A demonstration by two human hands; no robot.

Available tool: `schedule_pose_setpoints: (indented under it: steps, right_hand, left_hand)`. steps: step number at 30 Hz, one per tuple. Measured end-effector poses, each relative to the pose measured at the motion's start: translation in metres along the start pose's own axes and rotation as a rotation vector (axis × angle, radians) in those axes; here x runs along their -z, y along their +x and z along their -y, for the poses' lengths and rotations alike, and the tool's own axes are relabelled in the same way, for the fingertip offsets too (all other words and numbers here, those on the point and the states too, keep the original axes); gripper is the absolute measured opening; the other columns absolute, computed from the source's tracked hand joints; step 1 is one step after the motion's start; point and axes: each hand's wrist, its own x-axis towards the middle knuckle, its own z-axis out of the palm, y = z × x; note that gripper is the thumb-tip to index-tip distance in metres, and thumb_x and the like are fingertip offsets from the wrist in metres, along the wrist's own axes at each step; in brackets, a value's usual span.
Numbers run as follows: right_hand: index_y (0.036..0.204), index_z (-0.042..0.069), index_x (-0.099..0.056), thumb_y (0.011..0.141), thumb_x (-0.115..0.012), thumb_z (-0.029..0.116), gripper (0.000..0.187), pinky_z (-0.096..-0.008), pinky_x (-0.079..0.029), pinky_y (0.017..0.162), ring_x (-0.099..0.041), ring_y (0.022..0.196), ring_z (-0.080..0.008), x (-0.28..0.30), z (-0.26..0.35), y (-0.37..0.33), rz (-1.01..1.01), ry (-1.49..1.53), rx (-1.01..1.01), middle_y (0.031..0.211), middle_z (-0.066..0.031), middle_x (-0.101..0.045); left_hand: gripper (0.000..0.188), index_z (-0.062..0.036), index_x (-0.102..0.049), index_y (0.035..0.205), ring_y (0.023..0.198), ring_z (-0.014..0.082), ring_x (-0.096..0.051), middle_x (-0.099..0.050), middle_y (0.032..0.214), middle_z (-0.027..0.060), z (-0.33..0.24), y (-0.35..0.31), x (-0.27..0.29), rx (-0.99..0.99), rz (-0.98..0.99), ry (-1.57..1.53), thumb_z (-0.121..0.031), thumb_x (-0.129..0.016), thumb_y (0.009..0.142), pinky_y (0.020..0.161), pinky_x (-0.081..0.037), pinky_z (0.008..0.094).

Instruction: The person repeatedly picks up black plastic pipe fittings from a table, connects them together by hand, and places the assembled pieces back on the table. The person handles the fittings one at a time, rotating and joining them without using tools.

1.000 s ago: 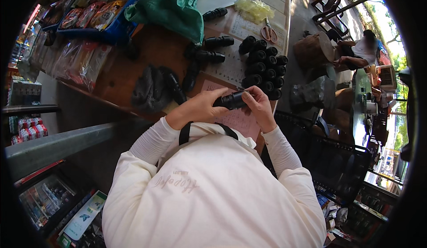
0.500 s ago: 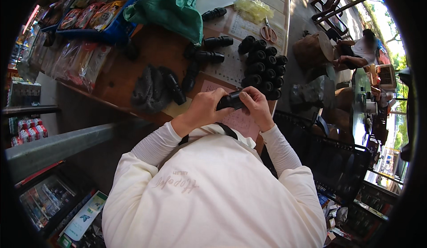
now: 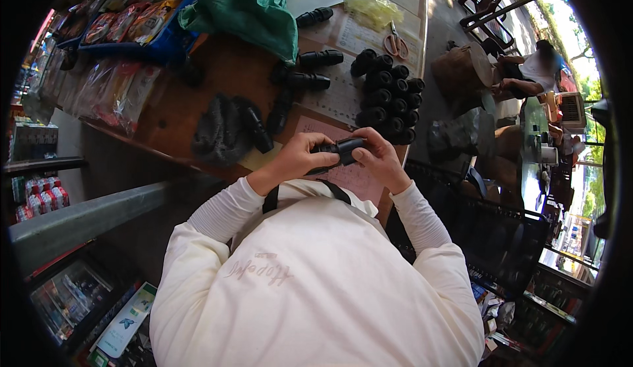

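My left hand (image 3: 295, 159) grips one end of a black ribbed cylinder (image 3: 343, 148), shaped like a small flashlight or a pipe coupling. At its other end, the thumb and fingers of my right hand (image 3: 379, 159) close round the smooth part. The cylinder lies about level above a pink printed sheet (image 3: 353, 179) at the table's near edge. Farther off, a tight group of similar black pieces (image 3: 389, 93) stands upright. Loose black cylinders (image 3: 308, 80) lie left of that group, and another one (image 3: 254, 124) rests against a dark grey cloth (image 3: 221, 130).
Scissors (image 3: 395, 43) and a crumpled yellowish plastic bag (image 3: 371, 10) lie at the far right. A green sack (image 3: 247, 11) and a blue crate (image 3: 178, 44) of packets fill the far left. A metal rail (image 3: 112, 215) runs at my left. A person (image 3: 537, 70) sits off to the right.
The black cylinder has turned slightly and shows more between my hands. My left fingers have shifted on it, and my right hand has moved slightly right.
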Motion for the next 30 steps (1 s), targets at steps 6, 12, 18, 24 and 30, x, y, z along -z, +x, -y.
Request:
schedule_pose_setpoints:
  steps: [6,12,18,24,30]
  right_hand:
    - [0.125,0.006,-0.051,0.094,-0.064,0.033,0.044,-0.0214,-0.051,0.074,-0.06,0.085,-0.0077,0.01,0.011,0.005,0.116,-0.157,0.333,0.102,-0.0023,-0.059]
    - [0.107,0.006,-0.057,0.097,-0.057,0.04,0.036,-0.0192,-0.051,0.06,-0.06,0.066,-0.0067,0.007,0.007,0.008,0.005,0.072,-0.259,0.079,0.0016,-0.058]
    - [0.101,0.003,-0.062,0.093,-0.064,0.032,0.03,-0.0203,-0.047,0.056,-0.056,0.061,-0.0074,-0.001,0.006,0.001,-0.007,-0.18,-0.084,0.073,0.0,-0.059]
    - [0.116,0.005,-0.057,0.087,-0.07,0.022,0.036,-0.029,-0.051,0.075,-0.06,0.088,-0.0155,0.008,0.04,-0.001,0.222,-0.593,0.339,0.099,-0.0063,-0.061]
    - [0.127,0.005,-0.049,0.09,-0.066,0.039,0.053,-0.0298,-0.05,0.085,-0.06,0.098,-0.0167,0.008,0.04,0.002,0.119,-0.017,0.098,0.112,-0.0073,-0.058]
  left_hand:
    - [0.032,-0.0006,-0.061,0.106,0.08,0.0198,-0.066,-0.065,0.088,0.0094,-0.001,-0.006,-0.009,-0.036,-0.02,-0.13,-0.019,-0.072,0.082,0.07,-0.054,0.0299]
    - [0.044,-0.005,-0.062,0.103,0.086,0.0319,-0.066,-0.066,0.095,0.0125,-0.014,-0.01,-0.02,-0.653,-0.425,0.921,-0.012,-0.082,0.064,0.074,-0.054,0.0378]
    - [0.035,-0.0024,-0.066,0.101,0.074,0.0275,-0.067,-0.068,0.088,0.0138,-0.022,-0.019,-0.018,-0.328,-0.255,0.656,-0.019,-0.077,0.072,0.068,-0.054,0.0336]
    - [0.035,0.0027,-0.064,0.107,0.071,0.0146,-0.064,-0.065,0.086,0.0094,-0.006,-0.012,0.008,0.355,0.316,-0.54,-0.028,-0.065,0.089,0.064,-0.052,0.0237]
    - [0.037,-0.0015,-0.061,0.11,0.083,0.0178,-0.066,-0.066,0.097,0.0112,-0.02,-0.017,-0.011,-0.313,-0.146,0.283,-0.017,-0.075,0.079,0.072,-0.053,0.0286]
